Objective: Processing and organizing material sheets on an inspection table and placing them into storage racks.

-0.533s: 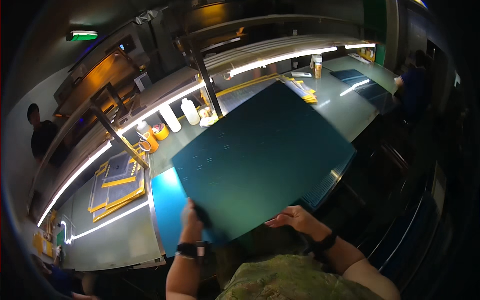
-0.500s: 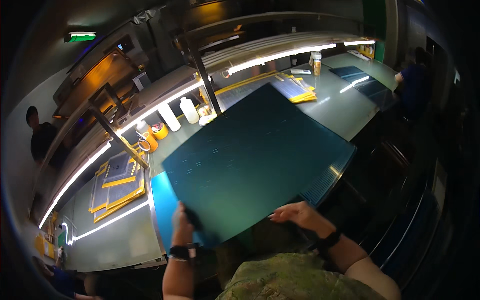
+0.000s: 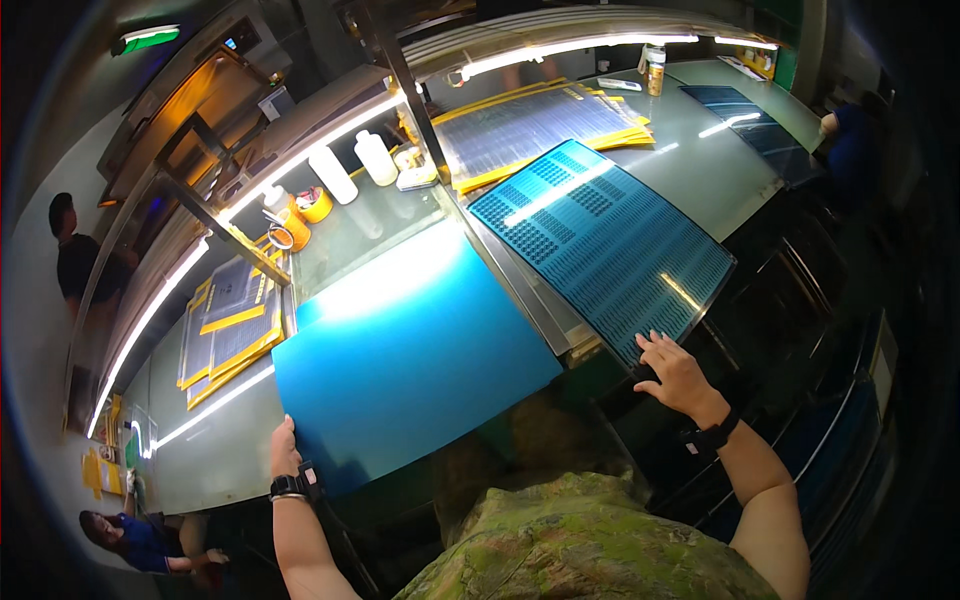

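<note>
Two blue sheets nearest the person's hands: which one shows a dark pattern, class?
The patterned sheet, by the right hand: rows of dark marks cover it, while the larger sheet by the left hand is plain.

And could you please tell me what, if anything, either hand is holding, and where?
The left hand is at the left edge of the plain sheet, the right hand at the near corner of the patterned sheet; whether either grip is closed cannot be told.

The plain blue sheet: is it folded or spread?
Spread: the plain blue sheet shows one broad face with no visible fold; the left hand is at its left edge.
</note>
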